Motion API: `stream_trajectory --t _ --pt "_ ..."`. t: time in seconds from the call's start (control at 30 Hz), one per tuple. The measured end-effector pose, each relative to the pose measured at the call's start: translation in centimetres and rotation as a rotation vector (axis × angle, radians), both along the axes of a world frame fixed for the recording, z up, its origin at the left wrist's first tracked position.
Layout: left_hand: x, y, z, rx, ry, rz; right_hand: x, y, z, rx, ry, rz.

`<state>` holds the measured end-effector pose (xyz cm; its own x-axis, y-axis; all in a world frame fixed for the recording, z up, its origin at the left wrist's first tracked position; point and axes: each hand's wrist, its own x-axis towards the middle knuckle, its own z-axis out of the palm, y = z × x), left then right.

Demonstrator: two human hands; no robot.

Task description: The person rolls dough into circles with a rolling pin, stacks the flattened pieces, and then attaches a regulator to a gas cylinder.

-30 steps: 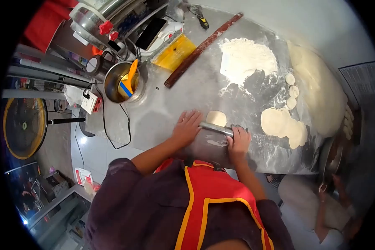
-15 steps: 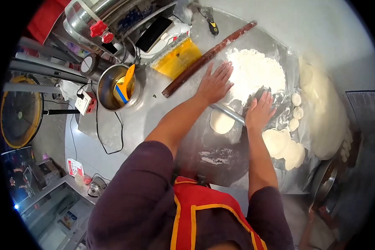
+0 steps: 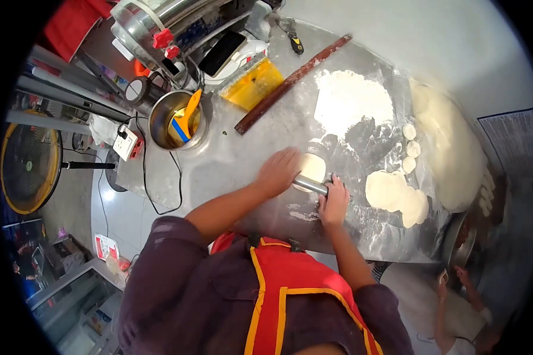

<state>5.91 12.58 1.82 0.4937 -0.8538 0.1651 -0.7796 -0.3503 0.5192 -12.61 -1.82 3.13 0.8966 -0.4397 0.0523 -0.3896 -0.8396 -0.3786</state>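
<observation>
1. Smooth grey worktable (image 3: 219,171): sparse flour around the work area could have caused sticking
2. Overlapping flat pale dough rounds (image 3: 385,190): direct contact could have bonded them
3. Left hand (image 3: 279,171): fingers lay nearly together over the roller's left end. Right hand (image 3: 336,202): covered the right end; its thumb grip could not be told. Unequal pressure could have skewed thickness
4. Short silver cylindrical roller (image 3: 311,186): lay across the single round's near part; excess force could have torn it
5. Single pale dough round (image 3: 314,165): lay beneath the roller, on the worktable
</observation>
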Motion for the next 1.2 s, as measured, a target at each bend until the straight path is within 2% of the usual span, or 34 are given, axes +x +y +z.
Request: stream_trajectory --t 0.07,0.17,0.27,0.3,0.4,0.43,0.53,0.7,0.8,0.87,0.9,1.0,1.03,1.1,1.13,1.2 --pt "1.1 -4.1 0.4 -0.171 0.188 -0.005 0.3 -0.7 0.0 0.065 -0.047 0.010" --pt "1.7 -6.7 -1.0 -0.037 0.168 -0.088 -1.1 -1.5 0.4 0.090 0.002 0.084" --pt "1.6 -5.4 -1.7 0.126 0.226 0.077 -3.7 -1.0 1.5 0.109 0.174 0.134" --pt "1.4 -4.3 0.3 0.187 0.353 0.195 -3.8 -0.6 1.6 0.118 0.365 0.101" --pt "1.0 -2.1 2.2 0.245 0.728 0.272 -4.9 2.0 1.1 0.014 0.013 0.071" --pt "0.3 -1.7 1.8 0.212 0.695 0.209 -4.0 2.4 0.6 -0.064 0.070 0.041" --pt "-0.8 -2.4 0.5 0.159 0.591 0.081 1.1 1.6 -0.3 -0.294 -0.034 -0.071" --pt "1.2 -6.1 1.0 0.300 0.390 0.055 10.5 -3.4 -0.9 -0.239 0.031 -0.168" --pt "2.2 -6.2 0.9 0.348 0.338 -0.014 10.6 -3.1 -0.4 -0.223 0.015 -0.100" --pt "2.4 -4.5 0.9 0.318 0.375 0.017 4.4 -0.2 -0.1 -0.202 0.056 0.004" --pt "2.1 -3.1 -1.4 0.190 0.412 0.083 2.4 0.9 -0.2 -0.191 0.070 0.024" --pt "1.4 -0.7 0.0 0.296 0.644 0.160 -1.0 3.0 0.3 -0.080 0.048 0.028" --pt "1.7 -0.6 0.4 0.345 0.595 -0.002 0.2 2.8 0.1 -0.111 0.006 0.003" --pt "2.3 -2.7 0.1 0.301 0.481 0.002 6.8 -0.2 -0.6 -0.193 -0.096 -0.033" --pt "2.5 -3.9 0.0 0.282 0.425 0.007 10.0 -1.7 -0.8 -0.207 -0.058 -0.076" --pt "2.9 -5.7 2.5 0.425 0.423 -0.050 11.7 -2.5 -0.5 -0.210 0.013 -0.079"
